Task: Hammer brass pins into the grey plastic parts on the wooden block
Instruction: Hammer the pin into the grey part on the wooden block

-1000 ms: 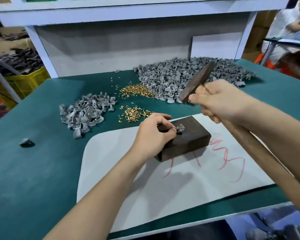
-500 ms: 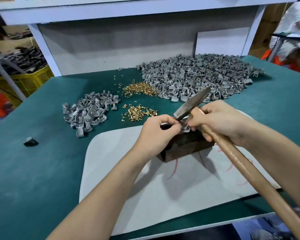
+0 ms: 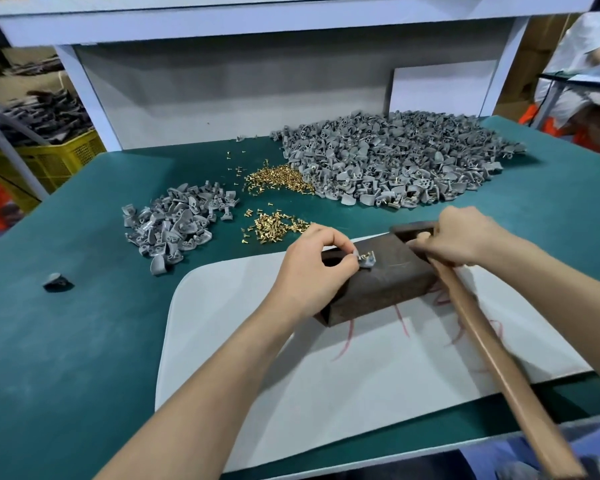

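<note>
I see a green worktop under a white shelf, a grey back panel behind it, and a yellow crate off left.

Small assembly workshop: green-matted workbench, heaped grey parts, brass pins, parts crate.

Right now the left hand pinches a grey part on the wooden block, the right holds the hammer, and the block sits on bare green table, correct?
No: the head view shows the wooden block on the white mat instead; left hand pinches the grey part, right hand holds the hammer.
</note>
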The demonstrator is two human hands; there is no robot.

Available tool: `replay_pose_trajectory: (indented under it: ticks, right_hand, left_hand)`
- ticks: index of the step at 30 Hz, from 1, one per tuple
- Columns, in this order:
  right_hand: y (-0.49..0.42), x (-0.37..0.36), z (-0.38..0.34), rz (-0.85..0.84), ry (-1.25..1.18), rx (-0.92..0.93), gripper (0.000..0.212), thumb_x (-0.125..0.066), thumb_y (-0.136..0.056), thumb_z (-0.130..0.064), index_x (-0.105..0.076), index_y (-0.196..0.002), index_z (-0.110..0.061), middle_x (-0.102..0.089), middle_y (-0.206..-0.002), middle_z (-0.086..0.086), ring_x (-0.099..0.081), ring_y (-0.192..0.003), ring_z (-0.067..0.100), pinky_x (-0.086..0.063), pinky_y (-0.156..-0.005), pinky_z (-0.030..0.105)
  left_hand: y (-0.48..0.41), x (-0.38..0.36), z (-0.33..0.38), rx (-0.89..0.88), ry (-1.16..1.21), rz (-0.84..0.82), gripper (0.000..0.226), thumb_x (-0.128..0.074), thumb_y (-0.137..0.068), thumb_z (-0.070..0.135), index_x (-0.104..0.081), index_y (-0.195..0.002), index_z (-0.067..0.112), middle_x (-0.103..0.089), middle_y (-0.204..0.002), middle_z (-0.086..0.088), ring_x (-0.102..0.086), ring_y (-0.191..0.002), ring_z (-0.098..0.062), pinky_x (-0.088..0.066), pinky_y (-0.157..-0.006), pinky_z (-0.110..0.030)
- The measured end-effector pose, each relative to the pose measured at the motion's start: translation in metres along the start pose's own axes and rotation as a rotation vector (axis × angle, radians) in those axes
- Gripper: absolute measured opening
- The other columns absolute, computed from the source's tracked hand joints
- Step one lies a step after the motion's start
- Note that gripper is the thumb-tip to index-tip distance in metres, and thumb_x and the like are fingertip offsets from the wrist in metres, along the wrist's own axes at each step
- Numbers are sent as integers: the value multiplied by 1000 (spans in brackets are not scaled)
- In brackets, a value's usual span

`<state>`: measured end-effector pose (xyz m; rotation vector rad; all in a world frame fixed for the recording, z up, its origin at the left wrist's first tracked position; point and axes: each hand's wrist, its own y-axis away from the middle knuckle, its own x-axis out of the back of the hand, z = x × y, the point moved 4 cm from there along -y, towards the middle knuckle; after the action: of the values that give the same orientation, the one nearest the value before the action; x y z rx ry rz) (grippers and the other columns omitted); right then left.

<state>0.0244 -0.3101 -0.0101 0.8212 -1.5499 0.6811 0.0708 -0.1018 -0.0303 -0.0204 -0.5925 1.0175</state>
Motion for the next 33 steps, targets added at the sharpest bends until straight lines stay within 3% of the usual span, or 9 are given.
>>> replay_pose_trajectory:
  ticks: [2,4,6,8,16,19,22,29,33]
  right_hand:
    - [5,15,-9,74,53,93,48,-66,-79,-52,-51,-60,-11,-52,-64,8,-55,-74,30,-45,-67,29]
    - [17,28,-26,144,-131,312,30,-68,-79,-45,-61,-65,-20,-62,-67,-4,-60,-70,15,-46,-68,18]
    - [42,36,-53,76,-295,575,10,-70,-75,-36,-67,-69,-29,-62,-63,-19,-58,-61,-7,-37,-60,0]
    - [56,30,-70,-30,-220,701,3,-72,-75,-29,-71,-77,-27,-64,-67,-15,-55,-57,-10,-37,-60,-1]
    - [47,25,-79,-5,-5,736,2,-70,-79,-23,-71,-77,-23,-68,-71,-9,-51,-57,-3,-34,-60,2]
    - [48,28,-80,-31,5,789,4,-70,-78,-20,-73,-75,-21,-61,-61,-14,-50,-54,-9,-35,-59,2]
    - [48,30,-80,-52,-11,845,5,-70,-80,-18,-75,-79,-19,-70,-69,-7,-55,-58,-3,-36,-61,2]
    - [56,23,-78,31,138,954,17,-55,-90,-24,-68,-96,-15,-63,-94,1,-55,-92,21,-39,-84,31]
    - [59,20,-79,54,181,991,22,-47,-93,-22,-65,-99,-11,-57,-94,3,-55,-93,25,-42,-82,36]
  left_hand:
    - [0,0,-1,5,5,-3,12,-65,-82,9,-63,-75,18,-59,-100,6,-52,-93,5,-29,-79,2]
    - [-1,-1,-2,2,14,-5,15,-65,-82,8,-62,-74,20,-58,-102,7,-50,-95,9,-27,-80,3]
    - [-2,-1,-2,-10,7,-2,15,-65,-81,7,-62,-74,20,-58,-103,5,-52,-95,5,-29,-83,0]
    - [-3,-1,-2,-17,-5,-7,15,-66,-80,6,-62,-76,20,-58,-104,3,-52,-97,0,-33,-86,-3]
    - [-2,-1,-1,-21,-4,-32,17,-64,-79,3,-62,-76,19,-57,-105,1,-50,-96,3,-29,-79,4]
    - [-2,-1,0,-14,-9,-27,15,-64,-79,3,-62,-77,18,-58,-106,0,-51,-100,-1,-32,-85,-2]
    - [-2,0,1,-22,-8,-13,15,-65,-79,3,-63,-76,17,-59,-107,-2,-51,-98,-2,-31,-86,-2]
    - [-1,0,1,-20,28,-4,8,-66,-78,-1,-68,-79,6,-65,-102,-5,-57,-95,-8,-39,-89,-13]
    - [-1,2,3,-35,12,-1,11,-67,-77,-2,-67,-77,9,-67,-94,-4,-59,-89,-9,-42,-85,-16]
